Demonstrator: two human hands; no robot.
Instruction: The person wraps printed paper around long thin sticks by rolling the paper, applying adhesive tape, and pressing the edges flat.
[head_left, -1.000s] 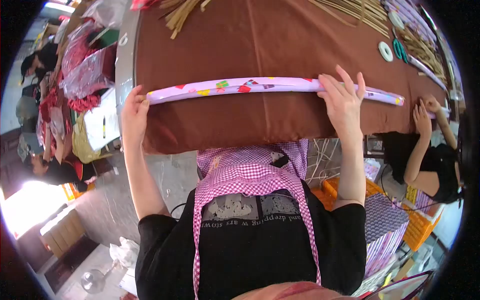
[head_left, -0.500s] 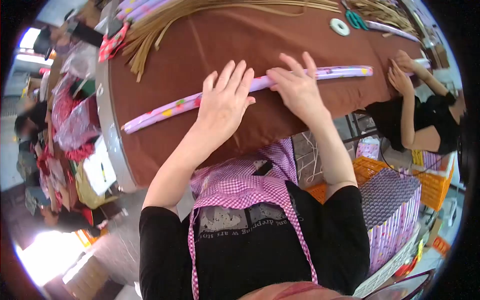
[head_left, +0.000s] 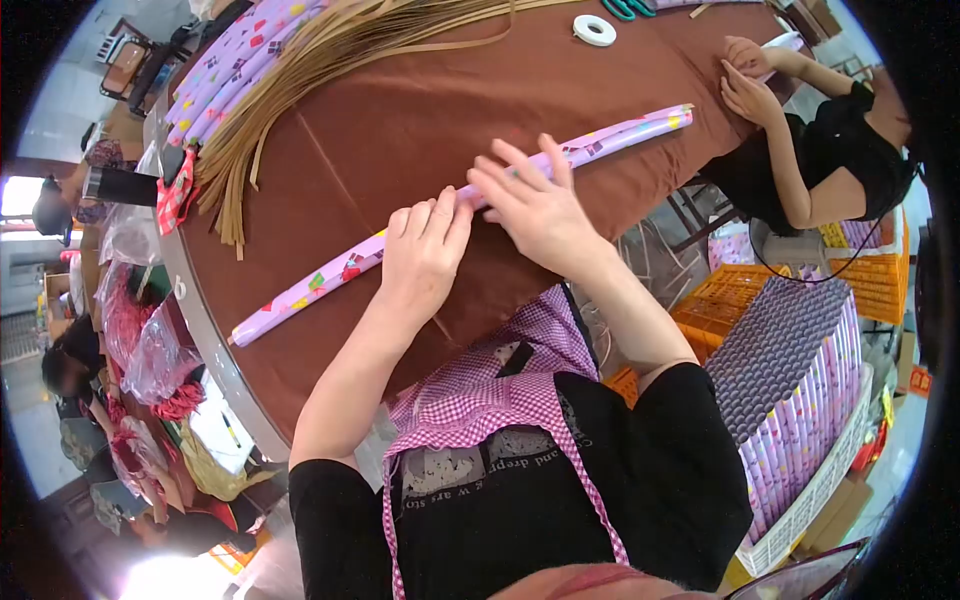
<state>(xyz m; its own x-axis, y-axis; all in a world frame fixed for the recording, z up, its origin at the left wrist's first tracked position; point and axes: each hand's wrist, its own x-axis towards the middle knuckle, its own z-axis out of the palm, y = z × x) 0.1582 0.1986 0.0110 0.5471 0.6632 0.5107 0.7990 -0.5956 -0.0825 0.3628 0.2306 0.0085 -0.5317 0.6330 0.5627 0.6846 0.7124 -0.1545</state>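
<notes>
A long, thin roll of lilac printed wrapping paper [head_left: 320, 281] lies slantwise across the brown cloth. My left hand [head_left: 425, 250] rests on its middle, palm down, fingers stretched over the paper. Just to the right, my right hand [head_left: 540, 215] is over the roll with its fingers spread; whether its palm touches the paper is hidden. Neither hand grips the roll. Both ends of it stick out past my hands.
Brown strips [head_left: 290, 95] and several lilac rolls [head_left: 215, 85] lie at the table's far left. A white tape roll [head_left: 594, 30] and green-handled scissors [head_left: 628, 8] are at the back. A co-worker's hands [head_left: 750, 90] are at the right. Beside me stands a crate of upright rolls [head_left: 800, 400].
The view has turned, and the roll now lies at a steeper slant. My hands have come closer together along it, and both remain open.
</notes>
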